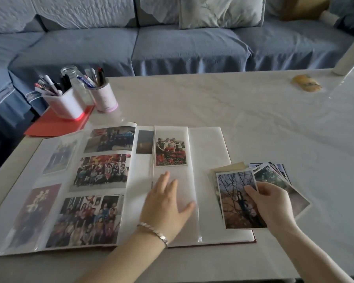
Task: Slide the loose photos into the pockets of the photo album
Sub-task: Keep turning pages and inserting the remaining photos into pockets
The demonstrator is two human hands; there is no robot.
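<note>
Gripping the tree photo (236, 199), the right hand (272, 203) hides its edge.

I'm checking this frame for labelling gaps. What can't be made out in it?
Head view:
Loose photos: fanned under the tree photo and the right hand, so mostly hidden.
Album pocket under the left hand: its opening is covered.
Yellow item far right: too blurred to identify.
Pens in the cups: too small to count.

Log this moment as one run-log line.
left hand: flat on album | right hand: holds tree photo | photo pile: on table, right of album
</note>
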